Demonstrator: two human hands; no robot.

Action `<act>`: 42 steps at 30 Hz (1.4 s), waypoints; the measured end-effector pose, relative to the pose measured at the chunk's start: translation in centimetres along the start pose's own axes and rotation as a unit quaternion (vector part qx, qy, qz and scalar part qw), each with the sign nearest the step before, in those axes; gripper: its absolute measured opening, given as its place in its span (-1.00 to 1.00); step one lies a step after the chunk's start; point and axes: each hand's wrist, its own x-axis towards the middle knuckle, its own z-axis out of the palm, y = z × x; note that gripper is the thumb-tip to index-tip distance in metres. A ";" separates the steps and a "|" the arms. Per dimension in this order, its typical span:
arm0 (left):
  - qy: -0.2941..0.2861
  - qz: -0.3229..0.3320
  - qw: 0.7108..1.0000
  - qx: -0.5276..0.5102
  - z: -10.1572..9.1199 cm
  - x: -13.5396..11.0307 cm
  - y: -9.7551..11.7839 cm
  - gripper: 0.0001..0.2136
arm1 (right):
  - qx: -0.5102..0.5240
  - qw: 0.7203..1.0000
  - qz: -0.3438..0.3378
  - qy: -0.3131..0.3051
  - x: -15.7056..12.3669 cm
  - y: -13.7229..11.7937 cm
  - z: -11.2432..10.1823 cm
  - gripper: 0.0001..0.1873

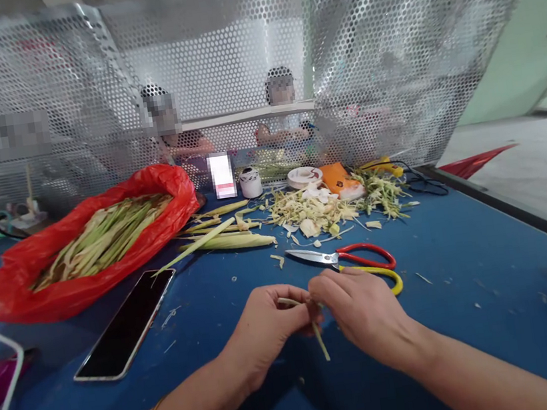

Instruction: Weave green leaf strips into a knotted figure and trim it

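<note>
My left hand (273, 322) is closed, thumb against fingers, on a thin pale green plant strip (320, 341) that looks like husk. One end of the strip hangs below the fingertips. My right hand (361, 301) meets the left at the fingertips and pinches the same strip; its fingers partly hide the grip. Just behind the right hand lie scissors (333, 257) with one red and one yellow handle, blades pointing left. Whole pale green husks (228, 241) rest on the blue table beyond my hands.
A red plastic bag (17, 292) full of long husks (110, 233) lies at left, near a phone (128, 325). Trimmed scraps (304, 211), a tape roll (305, 176), a white jar (251, 184) and an orange packet (335, 179) stand before a perforated screen (227, 49). Two people sit behind it.
</note>
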 end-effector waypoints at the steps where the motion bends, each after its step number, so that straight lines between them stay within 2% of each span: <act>1: -0.008 -0.002 1.000 0.006 0.0 0.0 0.0 -0.91 | -0.001 1.000 0.007 0.001 0.0 -0.1 0.0 -0.73; 4: -0.019 0.005 0.999 0.036 0.0 0.0 -0.1 -0.92 | 0.022 0.999 0.043 -0.012 0.0 -0.4 0.0 -0.77; 7: -0.015 0.043 0.995 0.086 0.0 0.0 -0.3 -0.91 | 0.074 0.989 0.123 -0.040 -0.1 -0.8 -0.2 -0.79; 10: 0.003 0.110 0.981 0.160 -0.2 -0.1 -0.6 -0.91 | 0.158 0.961 0.220 -0.057 0.1 -1.0 -0.3 -0.82; 12: 0.020 0.166 0.959 0.228 -0.2 -0.3 -0.7 -0.94 | 0.214 0.937 0.269 -0.058 0.2 -0.9 -0.4 -0.82; 14: 0.037 0.222 0.928 0.298 -0.3 -0.3 -0.8 -0.93 | 0.280 0.903 0.317 -0.074 0.4 -0.9 -0.3 -0.82; 18: 0.040 0.326 0.861 0.389 -0.3 -0.4 -1.1 -0.89 | 0.430 0.789 0.418 -0.130 0.7 -0.7 0.0 -0.82; 20: 0.038 0.346 0.847 0.402 -0.2 -0.5 -1.1 -0.89 | 0.477 0.746 0.442 -0.141 0.8 -0.5 0.1 -0.81; 22: 0.051 0.325 0.865 0.380 -0.1 -0.5 -1.0 -0.90 | 0.510 0.712 0.456 -0.155 0.9 -0.2 0.3 -0.80; 24: 0.067 0.269 0.909 0.312 -0.1 -0.5 -0.7 -0.92 | 0.534 0.691 0.460 -0.163 1.0 0.2 0.4 -0.81; 25: 0.076 0.234 0.932 0.266 -0.1 -0.4 -0.5 -0.93 | 0.540 0.689 0.456 -0.160 1.0 0.4 0.5 -0.82; 27: 0.097 0.167 0.967 0.167 -0.3 -0.2 -0.1 -0.92 | 0.528 0.716 0.434 -0.146 1.0 0.7 0.6 -0.84; 28: 0.110 0.142 0.976 0.122 -0.4 0.0 0.1 -0.91 | 0.505 0.746 0.411 -0.138 0.9 0.7 0.6 -0.85; 31: 0.134 0.098 0.986 0.008 -0.8 0.7 0.2 -0.87 | 0.362 0.882 0.282 -0.111 0.6 0.3 0.1 -0.84; 32: 0.132 0.089 0.987 -0.020 -0.9 0.8 0.2 -0.86 | 0.305 0.920 0.226 -0.099 0.6 0.1 -0.1 -0.82; 33: 0.126 0.080 0.988 -0.043 -0.9 1.0 0.1 -0.85 | 0.256 0.947 0.173 -0.087 0.5 -0.1 -0.4 -0.80; 34: 0.120 0.073 0.988 -0.059 -1.0 1.0 0.0 -0.83 | 0.220 0.963 0.133 -0.079 0.4 -0.2 -0.6 -0.78; 36: 0.109 0.065 0.989 -0.081 -0.9 1.2 -0.2 -0.81 | 0.189 0.975 0.091 -0.071 0.4 -0.5 -1.0 -0.76; 42: 0.078 0.045 0.992 -0.088 -0.8 1.2 -0.5 -0.82 | 0.197 0.978 0.036 -0.052 0.5 -0.6 -1.0 -0.76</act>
